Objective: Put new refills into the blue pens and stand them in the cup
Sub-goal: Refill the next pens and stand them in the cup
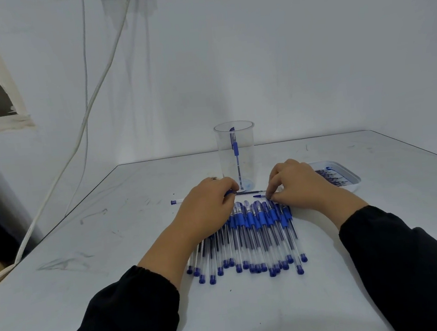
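White table [353, 232] — both hands [208, 204] pinch pen parts [259, 195] before cup [236, 155].

1. left hand [205, 207] covers the middle of the pen barrel [176, 202] it holds, only the ends poke out
2. right hand [299, 183] hides whatever its fingertips pinch
3. tray [349, 176] contents too small to make out, near side sits behind that hand
4. both sleeves run off the bottom edge

Bare workroom: scuffed white table [113, 257], loose wall cables [89, 98].
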`<state>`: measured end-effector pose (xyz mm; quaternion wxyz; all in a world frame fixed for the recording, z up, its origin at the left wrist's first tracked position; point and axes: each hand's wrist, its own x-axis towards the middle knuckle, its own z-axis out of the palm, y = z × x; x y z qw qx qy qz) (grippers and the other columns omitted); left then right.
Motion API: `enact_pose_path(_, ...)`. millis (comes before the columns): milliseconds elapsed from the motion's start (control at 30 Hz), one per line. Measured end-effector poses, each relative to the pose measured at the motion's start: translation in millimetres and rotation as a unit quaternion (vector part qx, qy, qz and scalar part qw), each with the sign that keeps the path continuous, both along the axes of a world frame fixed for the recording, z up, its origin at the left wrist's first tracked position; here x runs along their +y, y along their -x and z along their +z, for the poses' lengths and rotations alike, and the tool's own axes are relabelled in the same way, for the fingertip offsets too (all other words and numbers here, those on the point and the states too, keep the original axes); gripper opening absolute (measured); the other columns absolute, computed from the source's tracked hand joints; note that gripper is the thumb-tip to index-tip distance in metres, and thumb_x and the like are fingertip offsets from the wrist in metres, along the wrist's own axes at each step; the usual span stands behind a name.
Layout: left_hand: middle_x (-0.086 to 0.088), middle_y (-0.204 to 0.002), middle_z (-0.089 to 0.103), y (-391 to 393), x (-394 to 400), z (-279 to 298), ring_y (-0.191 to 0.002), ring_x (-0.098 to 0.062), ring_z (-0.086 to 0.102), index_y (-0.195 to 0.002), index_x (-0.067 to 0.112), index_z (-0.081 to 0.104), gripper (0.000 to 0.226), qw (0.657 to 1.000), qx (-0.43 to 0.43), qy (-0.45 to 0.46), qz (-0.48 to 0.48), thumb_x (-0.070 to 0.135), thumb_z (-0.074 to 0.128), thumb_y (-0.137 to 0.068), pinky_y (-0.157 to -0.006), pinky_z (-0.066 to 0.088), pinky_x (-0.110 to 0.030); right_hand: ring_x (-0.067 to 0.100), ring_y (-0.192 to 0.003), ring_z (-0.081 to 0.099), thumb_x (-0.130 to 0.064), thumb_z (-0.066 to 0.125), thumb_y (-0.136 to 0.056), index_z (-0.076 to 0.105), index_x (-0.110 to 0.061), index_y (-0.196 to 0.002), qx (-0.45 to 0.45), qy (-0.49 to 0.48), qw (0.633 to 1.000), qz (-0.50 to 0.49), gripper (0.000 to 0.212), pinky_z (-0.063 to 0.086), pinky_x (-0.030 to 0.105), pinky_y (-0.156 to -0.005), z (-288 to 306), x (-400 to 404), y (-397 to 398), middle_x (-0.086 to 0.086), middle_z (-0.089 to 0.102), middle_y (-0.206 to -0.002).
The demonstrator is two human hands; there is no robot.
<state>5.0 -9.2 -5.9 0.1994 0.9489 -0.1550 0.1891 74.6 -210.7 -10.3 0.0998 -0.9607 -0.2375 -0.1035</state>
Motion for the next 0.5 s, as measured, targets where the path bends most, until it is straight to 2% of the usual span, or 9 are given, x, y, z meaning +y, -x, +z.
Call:
enact_pose_path(167, 0.007, -0.092, 0.046, -0.7, 0.1, 0.0, -0.087, -0.008, 0.044, -0.12, 0.021, 0.057, 0.027, 1.0, 0.002, -0.004, -0.001, 0.021, 0.042, -0.098, -0.079, 0.037, -0.022, 0.011, -0.105, 0.041, -0.026, 0.062, -0.087, 0.074, -0.037, -0.087, 0.009, -0.002, 1.0, 0.003, 0.016, 0.031, 0.031, -0.09, 1.7, 0.8, 1.4, -0.015, 0.053, -0.107)
enact_pose_path(300, 0.004, -0.099, 0.051, -2.7, 0.9, -1.6, -0.091, -0.007, 0.043, -0.124, 0.021, 0.056, 0.03, 1.0, 0.004, 0.004, -0.002, 0.018, 0.042, -0.098, -0.081, 0.035, -0.019, 0.012, -0.107, 0.043, -0.03, 0.06, -0.089, 0.073, -0.037, -0.093, 0.004, -0.014, 1.0, 0.0, 0.014, 0.033, 0.033, -0.092, 1.1, 2.3, 0.7, -0.012, 0.056, -0.11)
enact_pose_path(400, -0.002, -0.109, 0.058, -5.9, 0.2, -2.6, -0.099, -0.013, 0.049, -0.125, 0.019, 0.055, 0.03, 1.0, 0.004, 0.005, 0.0, 0.017, 0.043, -0.098, -0.082, 0.035, -0.02, 0.012, -0.099, 0.054, -0.045, 0.059, -0.09, 0.073, -0.03, -0.094, 0.051, -0.164, 0.985, 0.017, 0.021, 0.042, 0.034, -0.09, 5.8, 7.4, 7.7, -0.008, 0.062, -0.103)
enact_pose_path(500, -0.001, -0.104, 0.061, -7.1, -0.2, -2.5, -0.097, -0.015, 0.051, -0.119, 0.022, 0.059, 0.025, 1.0, -0.005, 0.006, -0.005, 0.021, 0.048, -0.097, -0.081, 0.039, -0.025, 0.024, -0.089, 0.06, -0.052, 0.055, -0.09, 0.074, -0.016, -0.092, 0.111, -0.253, 0.96, 0.046, 0.041, 0.045, 0.035, -0.082, 9.8, 16.8, 15.5, 0.007, 0.066, -0.096)
